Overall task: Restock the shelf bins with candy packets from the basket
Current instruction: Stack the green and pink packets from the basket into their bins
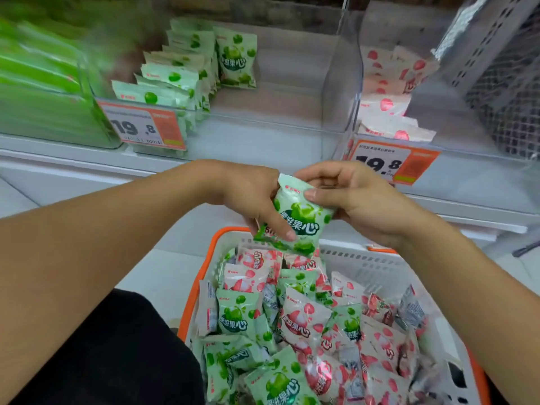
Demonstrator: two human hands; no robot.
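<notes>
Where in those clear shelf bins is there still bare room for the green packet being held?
The green bin has bare floor on its right side, between the standing green packets and the clear divider. The pink bin is bare to the right of its pink packets. The basket is crowded. Both hands, left and right, hold the green packet.

Both bare forearms reach in from 7 and 5 o'clock, meeting at centre. The left hand (257,200) and right hand (350,197) each pinch one packet (301,217) between curled fingers and thumb.
</notes>
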